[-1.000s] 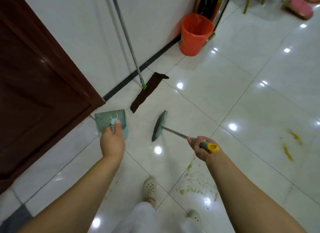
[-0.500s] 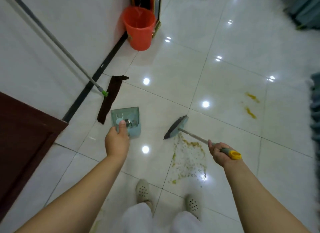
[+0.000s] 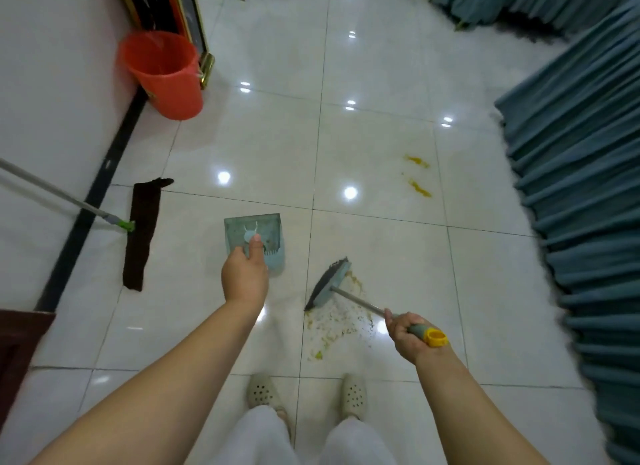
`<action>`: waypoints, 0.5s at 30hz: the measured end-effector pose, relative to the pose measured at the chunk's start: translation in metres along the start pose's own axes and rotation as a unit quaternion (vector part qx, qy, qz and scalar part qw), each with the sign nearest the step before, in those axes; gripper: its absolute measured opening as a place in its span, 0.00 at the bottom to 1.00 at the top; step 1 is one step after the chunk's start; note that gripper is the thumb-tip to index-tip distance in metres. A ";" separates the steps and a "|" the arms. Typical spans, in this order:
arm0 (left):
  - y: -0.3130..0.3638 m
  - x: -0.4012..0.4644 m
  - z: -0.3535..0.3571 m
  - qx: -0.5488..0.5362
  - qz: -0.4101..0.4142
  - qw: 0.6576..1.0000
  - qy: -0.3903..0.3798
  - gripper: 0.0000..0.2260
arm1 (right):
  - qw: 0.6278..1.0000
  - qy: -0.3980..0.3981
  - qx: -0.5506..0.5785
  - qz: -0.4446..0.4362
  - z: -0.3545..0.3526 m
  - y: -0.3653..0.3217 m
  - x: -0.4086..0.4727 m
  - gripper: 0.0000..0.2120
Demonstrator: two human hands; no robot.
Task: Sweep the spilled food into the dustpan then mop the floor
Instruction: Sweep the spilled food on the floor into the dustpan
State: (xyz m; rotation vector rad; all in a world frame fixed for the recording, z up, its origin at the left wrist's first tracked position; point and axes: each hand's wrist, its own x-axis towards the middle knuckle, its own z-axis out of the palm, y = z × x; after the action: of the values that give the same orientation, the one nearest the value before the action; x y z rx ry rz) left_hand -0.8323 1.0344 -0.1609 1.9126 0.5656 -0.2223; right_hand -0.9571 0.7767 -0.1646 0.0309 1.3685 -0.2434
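Spilled food [image 3: 341, 321]: lying unswept on the tile beside the brush head [image 3: 329, 284]. Dustpan [image 3: 254, 237] is being gripped by left hand [image 3: 244, 277], brush handle by right hand [image 3: 407, 333]. Two yellow smears [image 3: 419, 173] and mop [image 3: 142, 236] are being left untouched.

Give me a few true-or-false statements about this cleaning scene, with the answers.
1. The left hand holds the dustpan. True.
2. The right hand holds the mop. False: it grips the brush; the mop lies on the floor by the wall.
3. The bucket is blue. False: it is orange.
4. Spilled food lies right by the brush head. True.
5. All the mess is in one spot. False: yellow smears lie farther off, near the curtain.
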 end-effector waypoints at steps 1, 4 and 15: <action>0.004 -0.004 0.006 0.006 0.004 1.000 -0.006 0.23 | 1.000 -0.024 -0.004 0.017 -0.003 -0.006 -0.003 0.22; 0.013 -0.013 0.021 0.021 0.012 1.000 -0.008 0.23 | 0.996 -0.062 -0.062 0.032 -0.001 -0.023 -0.022 0.22; 0.020 -0.052 0.074 0.029 0.000 0.999 0.030 0.24 | 0.886 -0.083 -0.455 0.039 0.075 -0.114 -0.012 0.12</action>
State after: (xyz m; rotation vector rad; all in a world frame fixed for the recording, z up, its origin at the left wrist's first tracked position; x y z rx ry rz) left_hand -0.8596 0.9467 -0.1531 1.9802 0.6037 -0.1831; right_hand -0.9081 0.6552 -0.1241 -0.7054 1.1950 0.4745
